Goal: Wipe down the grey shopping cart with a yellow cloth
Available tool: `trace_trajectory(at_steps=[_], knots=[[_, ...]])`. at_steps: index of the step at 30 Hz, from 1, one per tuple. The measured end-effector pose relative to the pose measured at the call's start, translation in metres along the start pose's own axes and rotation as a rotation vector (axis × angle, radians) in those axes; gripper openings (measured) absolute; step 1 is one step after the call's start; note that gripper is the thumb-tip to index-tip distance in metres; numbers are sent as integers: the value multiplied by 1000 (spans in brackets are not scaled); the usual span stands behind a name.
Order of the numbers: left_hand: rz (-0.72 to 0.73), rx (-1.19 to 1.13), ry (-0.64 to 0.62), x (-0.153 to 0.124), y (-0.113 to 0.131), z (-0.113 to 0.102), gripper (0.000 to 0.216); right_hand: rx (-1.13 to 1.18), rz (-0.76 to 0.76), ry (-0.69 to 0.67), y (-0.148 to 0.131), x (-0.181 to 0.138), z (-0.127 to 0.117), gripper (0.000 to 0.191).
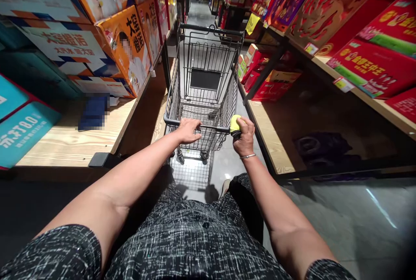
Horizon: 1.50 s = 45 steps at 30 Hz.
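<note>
A dark wire shopping cart (174, 91) stands in front of me in the aisle, and its basket looks bare. My left hand (189, 131) rests over the middle of the cart handle (216, 128), with the fingers curled round it and the thumb stretched along the near side. At the handle's right end, my right hand (245, 135) is closed round a rounded yellow and black object (235, 125) whose kind I cannot make out. Whether that hand also grips the handle is hidden. A thin bracelet (248, 156) circles the right wrist.
Wooden shelves edge the narrow aisle on both sides. Orange and white cartons (121, 46) are stacked on the left shelf (107, 135), near a dark blue item (93, 113). Red gift boxes (360, 70) fill the right shelf. The grey floor (199, 13) runs on ahead.
</note>
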<state>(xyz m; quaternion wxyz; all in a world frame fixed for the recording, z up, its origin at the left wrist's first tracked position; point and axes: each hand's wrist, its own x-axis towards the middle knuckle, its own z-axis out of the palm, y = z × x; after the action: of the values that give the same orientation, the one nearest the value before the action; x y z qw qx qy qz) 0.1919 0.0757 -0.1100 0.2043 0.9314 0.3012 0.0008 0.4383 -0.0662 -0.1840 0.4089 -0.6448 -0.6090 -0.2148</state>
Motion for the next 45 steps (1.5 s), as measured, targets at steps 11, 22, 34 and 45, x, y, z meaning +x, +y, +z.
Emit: trace_trajectory(at_steps=[11,22,34,45], knots=[[-46,7,4,5,-21,-9,32,-99,34,-84,-36,-73,56,55],[-42,-1,38,6,-36,-12,26,-144,-36,-810,-51,-148,83,41],[-64,-38,44,5,-55,-24,16,35,-170,-113,-47,-74,17,41],[-78,-55,6,-5,-70,-37,17,186,-318,-326,-75,-85,11,41]])
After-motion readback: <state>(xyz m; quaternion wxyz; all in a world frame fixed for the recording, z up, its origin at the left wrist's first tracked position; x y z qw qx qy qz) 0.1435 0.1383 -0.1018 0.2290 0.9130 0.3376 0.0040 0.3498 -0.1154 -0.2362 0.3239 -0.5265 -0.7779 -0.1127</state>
